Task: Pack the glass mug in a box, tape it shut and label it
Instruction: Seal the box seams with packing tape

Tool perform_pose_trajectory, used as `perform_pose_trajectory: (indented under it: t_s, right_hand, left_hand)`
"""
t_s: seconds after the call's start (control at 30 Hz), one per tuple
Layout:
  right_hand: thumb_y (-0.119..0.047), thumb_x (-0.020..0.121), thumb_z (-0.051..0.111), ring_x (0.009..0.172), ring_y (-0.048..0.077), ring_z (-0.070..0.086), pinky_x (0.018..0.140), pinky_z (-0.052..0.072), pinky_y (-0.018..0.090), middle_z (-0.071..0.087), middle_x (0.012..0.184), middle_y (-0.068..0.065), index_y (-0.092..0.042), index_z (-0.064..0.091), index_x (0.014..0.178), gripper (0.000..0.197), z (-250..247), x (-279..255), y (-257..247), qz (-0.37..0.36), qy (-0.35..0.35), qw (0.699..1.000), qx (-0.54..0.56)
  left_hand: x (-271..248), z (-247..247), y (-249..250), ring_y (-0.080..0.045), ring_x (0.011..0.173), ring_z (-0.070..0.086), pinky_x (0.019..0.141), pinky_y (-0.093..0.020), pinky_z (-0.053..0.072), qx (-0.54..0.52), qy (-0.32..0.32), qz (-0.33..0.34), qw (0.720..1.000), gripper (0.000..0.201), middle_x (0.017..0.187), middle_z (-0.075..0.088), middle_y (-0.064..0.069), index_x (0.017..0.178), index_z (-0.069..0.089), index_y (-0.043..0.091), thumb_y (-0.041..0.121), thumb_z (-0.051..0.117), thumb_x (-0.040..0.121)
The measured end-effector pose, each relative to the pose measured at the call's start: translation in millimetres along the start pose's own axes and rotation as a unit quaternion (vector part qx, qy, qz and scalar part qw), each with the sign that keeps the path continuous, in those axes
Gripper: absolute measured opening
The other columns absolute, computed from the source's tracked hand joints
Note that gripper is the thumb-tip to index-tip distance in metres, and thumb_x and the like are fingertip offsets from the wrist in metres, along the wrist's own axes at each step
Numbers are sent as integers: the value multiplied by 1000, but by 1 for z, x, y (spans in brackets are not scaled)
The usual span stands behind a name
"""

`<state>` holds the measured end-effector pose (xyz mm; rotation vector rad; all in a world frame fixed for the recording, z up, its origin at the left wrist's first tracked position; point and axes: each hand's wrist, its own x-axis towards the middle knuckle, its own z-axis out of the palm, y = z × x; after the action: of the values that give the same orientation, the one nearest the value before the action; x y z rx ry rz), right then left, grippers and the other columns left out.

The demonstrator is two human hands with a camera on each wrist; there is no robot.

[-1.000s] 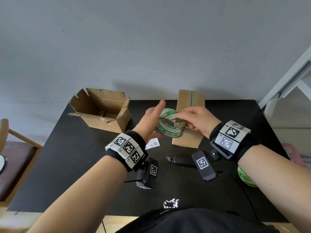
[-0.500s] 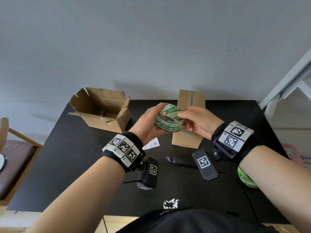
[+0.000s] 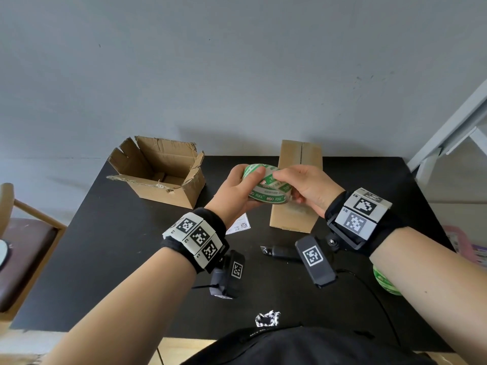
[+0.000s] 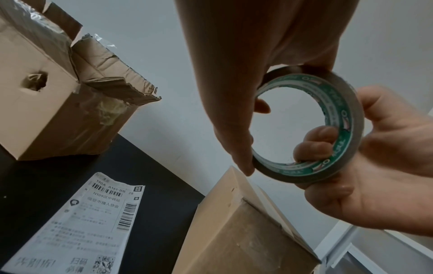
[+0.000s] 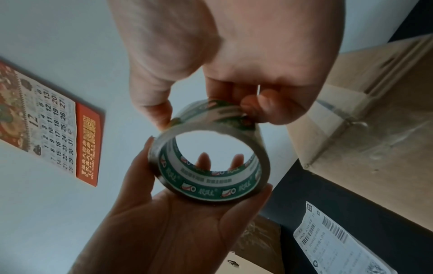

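A roll of clear tape with a green printed core (image 3: 268, 192) is held over the table in both hands. My left hand (image 3: 243, 187) grips it from the left, thumb over the top rim and fingers underneath. My right hand (image 3: 296, 180) pinches the roll's outer wrap at the right, with two fingers hooked inside the core (image 4: 311, 140). Just behind the roll stands a tall closed cardboard box (image 3: 300, 156), its top flaps meeting at a seam. A printed shipping label (image 3: 238, 226) lies flat on the black table (image 3: 118, 259) below my left hand. No glass mug is in view.
An open, torn cardboard box (image 3: 158, 175) sits at the back left. A black utility knife (image 3: 279, 251) lies near the front of the closed box. A second green tape roll (image 3: 384, 281) shows under my right forearm. A wooden chair (image 3: 21, 241) stands left of the table.
The roll has tipped from nearly upright to lying flatter. My left hand went from straight fingers behind it to a curled grip, and my right fingers have shifted along its rim.
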<state>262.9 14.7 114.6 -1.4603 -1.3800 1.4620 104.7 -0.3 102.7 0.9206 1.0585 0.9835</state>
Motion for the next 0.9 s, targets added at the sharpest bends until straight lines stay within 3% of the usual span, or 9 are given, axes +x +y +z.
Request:
perform_pose_trajectory:
  t_s: [0.07, 0.1, 0.17, 0.27, 0.37, 0.6, 0.77, 0.9]
  right_hand:
    - [-47, 68, 65, 81, 26, 59, 66, 41, 34, 70, 95, 18, -13, 69, 87, 40, 0, 1, -1, 5, 7, 1000, -14]
    - [-47, 68, 65, 80, 24, 58, 65, 40, 33, 69, 93, 16, -16, 69, 83, 35, 0, 1, -2, 7, 6, 1000, -21]
    - [-42, 75, 65, 73, 21, 55, 59, 37, 29, 68, 85, 12, -21, 68, 71, 21, -1, 0, -4, 10, 1, 1000, -30]
    - [-24, 84, 59, 62, 17, 46, 52, 33, 25, 64, 74, 8, -21, 64, 57, 28, -5, 0, -5, 2, -16, 1000, -16]
    - [-16, 86, 55, 60, 16, 44, 52, 32, 26, 62, 74, 10, -17, 61, 60, 27, -5, 0, -7, 0, -26, 1000, 1]
    - [-31, 84, 60, 67, 19, 51, 53, 37, 24, 66, 82, 11, -17, 66, 74, 19, -2, 0, -6, -3, 6, 999, -36]
    - [-17, 86, 54, 58, 17, 43, 50, 33, 25, 60, 81, 17, -13, 62, 65, 23, -5, 0, -9, 1, -3, 1000, -17]
    - [-7, 90, 48, 53, 14, 39, 41, 31, 19, 56, 78, 14, -5, 62, 75, 20, -9, -2, -12, -1, -41, 998, 55]
  left_hand:
    - [0, -1, -1, -30, 111, 60, 95, -48, 50, 15, -4, 3, 1000, 33, 121, 55, -19, 119, 43, 9, 26, 54, 93]
    - [0, -2, 0, -30, 110, 61, 94, -47, 51, 19, -9, 5, 1000, 35, 119, 56, -19, 118, 43, 8, 27, 55, 91]
    - [0, -4, 1, -27, 105, 63, 93, -45, 52, 21, -23, 7, 1000, 36, 114, 58, -18, 114, 43, 6, 27, 57, 88]
    - [1, -6, 3, -23, 95, 66, 88, -40, 55, 4, -27, 4, 1000, 25, 106, 61, -14, 110, 45, 6, 23, 53, 93]
    - [1, -7, 3, -21, 95, 66, 86, -37, 56, -3, -18, 2, 1000, 23, 105, 62, -13, 111, 47, 9, 24, 52, 95]
    - [2, -5, 4, -24, 96, 65, 90, -41, 54, 32, -21, 18, 999, 21, 103, 62, -13, 106, 45, 8, 22, 53, 93]
    - [1, -7, 4, -24, 97, 66, 88, -40, 55, 4, -17, -3, 1000, 23, 107, 62, -14, 110, 48, 8, 24, 52, 95]
    - [1, -8, 4, -31, 105, 64, 86, -43, 55, -63, -23, -38, 997, 33, 115, 62, -20, 117, 50, 8, 33, 47, 96]
